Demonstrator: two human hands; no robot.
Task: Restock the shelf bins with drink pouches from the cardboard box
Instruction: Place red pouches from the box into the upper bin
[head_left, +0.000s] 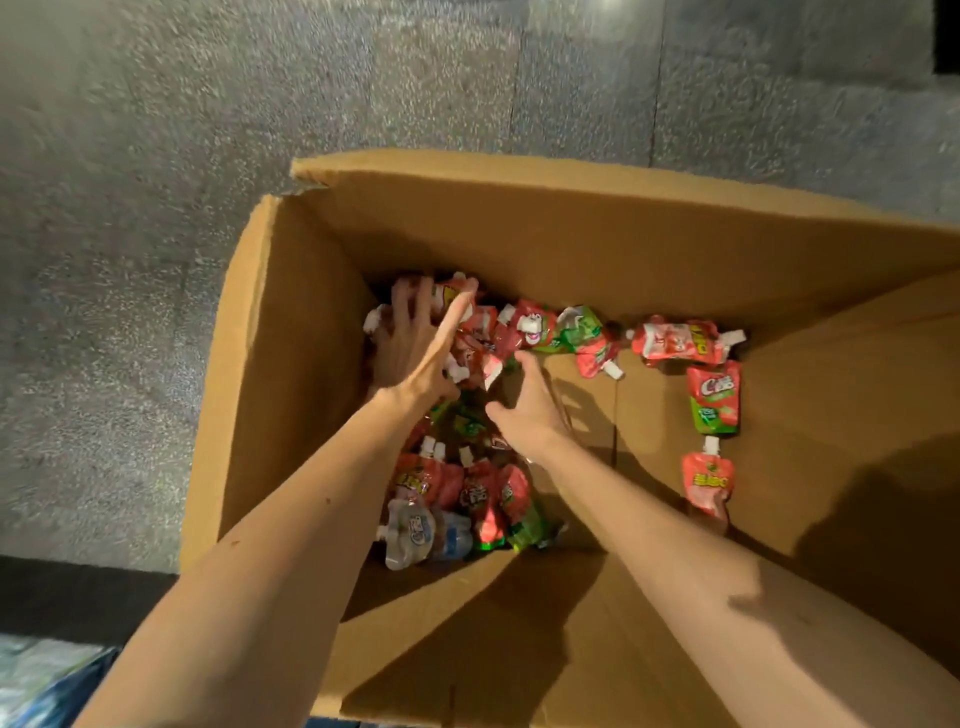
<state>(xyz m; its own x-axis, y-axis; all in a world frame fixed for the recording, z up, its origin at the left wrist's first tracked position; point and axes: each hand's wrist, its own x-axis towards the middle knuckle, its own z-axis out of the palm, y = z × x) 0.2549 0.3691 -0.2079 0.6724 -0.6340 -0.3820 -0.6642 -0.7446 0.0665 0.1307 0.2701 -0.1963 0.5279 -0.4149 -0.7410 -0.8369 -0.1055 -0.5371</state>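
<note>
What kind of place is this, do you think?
Likely a shop or stockroom floor: a large open cardboard box holding loose spouted drink pouches stands on speckled grey floor tiles.

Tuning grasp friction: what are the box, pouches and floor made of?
Box: brown cardboard, matte, creased flaps. Pouches: glossy printed flexible film, probably plastic, crumpling; white rigid-looking spouts. Floor: speckled grey, maybe polished stone or terrazzo; blurred.

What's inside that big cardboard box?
Loose drink pouches, mostly red and green, one greyish pouch, lie along the cardboard box's left, far and right sides. The left hand and right hand reach among them; whatever lies beneath hands and forearms is covered.
</note>
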